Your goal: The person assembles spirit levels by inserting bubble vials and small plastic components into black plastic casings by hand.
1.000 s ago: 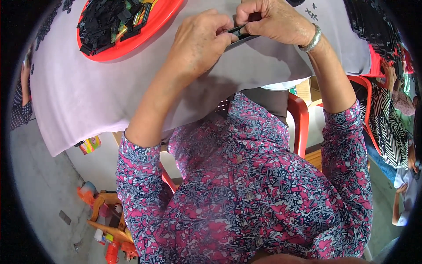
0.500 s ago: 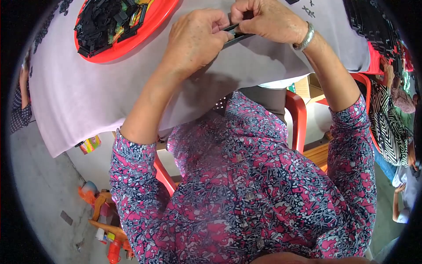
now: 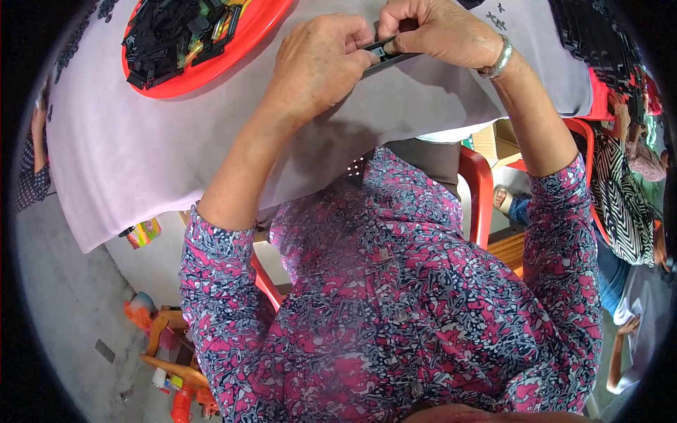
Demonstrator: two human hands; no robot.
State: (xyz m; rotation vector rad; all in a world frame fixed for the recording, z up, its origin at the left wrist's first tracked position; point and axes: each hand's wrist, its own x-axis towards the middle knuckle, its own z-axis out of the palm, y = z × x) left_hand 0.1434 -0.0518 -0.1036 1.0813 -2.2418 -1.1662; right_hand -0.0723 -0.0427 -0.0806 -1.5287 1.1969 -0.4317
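Both hands meet over the table's far middle, around a long narrow black plastic casing [image 3: 392, 61]. My left hand [image 3: 317, 63] pinches its left end between thumb and fingers. With closed fingertips, my right hand [image 3: 451, 37] grips it farther right and presses at its upper side. A small pale greenish piece [image 3: 379, 52] shows inside the casing between the thumbs; its kind is too small to tell. To the left of my left hand lies a red plate [image 3: 257, 35], heaped with black plastic parts [image 3: 159, 42] and a few green and yellow ones.
A grey-lilac cloth [image 3: 176, 141] covers the table. Stacked black strips [image 3: 592, 53] lie at its right edge, small dark cross-shaped parts [image 3: 497, 17] nearer the middle. More small black pieces [image 3: 68, 53] line the left edge. Red chair arms [image 3: 479, 190] flank me; other people sit beyond.
Both hands and the black casing have shifted slightly right. The pale piece inside shows more plainly. On the right, another person's foot has come into view under the table.
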